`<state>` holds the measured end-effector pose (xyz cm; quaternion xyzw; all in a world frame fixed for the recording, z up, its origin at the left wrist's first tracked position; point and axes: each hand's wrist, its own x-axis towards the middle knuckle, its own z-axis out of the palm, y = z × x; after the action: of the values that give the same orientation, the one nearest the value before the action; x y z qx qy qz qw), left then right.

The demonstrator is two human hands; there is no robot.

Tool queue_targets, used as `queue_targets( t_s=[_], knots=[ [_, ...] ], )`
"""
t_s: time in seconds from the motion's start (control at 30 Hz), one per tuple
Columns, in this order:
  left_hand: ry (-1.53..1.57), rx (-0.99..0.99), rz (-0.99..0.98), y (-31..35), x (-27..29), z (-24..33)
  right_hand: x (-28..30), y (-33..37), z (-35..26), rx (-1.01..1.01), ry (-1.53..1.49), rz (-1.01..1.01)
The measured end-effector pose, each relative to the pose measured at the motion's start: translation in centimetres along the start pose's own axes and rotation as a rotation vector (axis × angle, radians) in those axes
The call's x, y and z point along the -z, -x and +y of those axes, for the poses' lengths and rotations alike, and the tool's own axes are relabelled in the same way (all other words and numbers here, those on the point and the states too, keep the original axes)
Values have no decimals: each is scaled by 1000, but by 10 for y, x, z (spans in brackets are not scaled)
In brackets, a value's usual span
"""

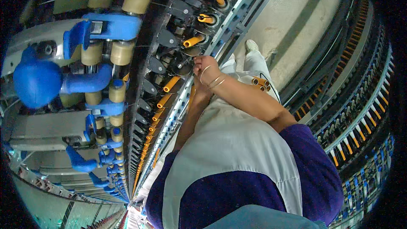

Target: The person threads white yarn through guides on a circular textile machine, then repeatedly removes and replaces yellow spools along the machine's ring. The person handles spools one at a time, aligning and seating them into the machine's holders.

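My right hand (207, 67), with thin bangles at its wrist, is at the spindle row of a spinning machine. Its fingers are curled together, and whatever they pinch is too small or hidden to make out. Close beneath it lies my left hand (201, 86), its fingers mostly covered by the right one. Just beyond my hands an orange bobbin tube (193, 41) leans on its spindle. Another orange tube (171, 84) stands on the nearer side. Between these two tubes is a dark spindle spot (183, 65) without an orange tube, right beside my fingers.
Blue-handled roller arms (38, 78) with beige rollers (137, 1) fill the left. A metal rail (229, 19) runs along the spindles. Several orange tubes (260, 83) stick out at my pale apron (237, 140). Another machine with white-and-orange bobbins (356, 138) stands right, across the concrete floor (292, 21).
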<state>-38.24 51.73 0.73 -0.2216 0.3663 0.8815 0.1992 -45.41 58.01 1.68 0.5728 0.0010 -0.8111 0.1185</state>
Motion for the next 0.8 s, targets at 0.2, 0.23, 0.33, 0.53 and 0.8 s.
queue_targets(
  t_s=[0.2, 0.23, 0.33, 0.53, 0.8],
  knots=[
    [101, 40, 14, -12, -2, 0, -16, 22, -30, -55, 439, 72],
    [139, 57, 11, -14, -4, -1, -18, 22, -36, -111, 481, 32],
    [226, 93, 22, -22, -10, -2, -20, 18, -51, -395, 367, -87],
    [-1011, -814, -102, -22, -13, -9, -26, 26, -45, -422, 187, -95],
    [-467, -286, -136, 7, 8, 5, -28, 70, -27, -118, 200, -61]
  ],
)
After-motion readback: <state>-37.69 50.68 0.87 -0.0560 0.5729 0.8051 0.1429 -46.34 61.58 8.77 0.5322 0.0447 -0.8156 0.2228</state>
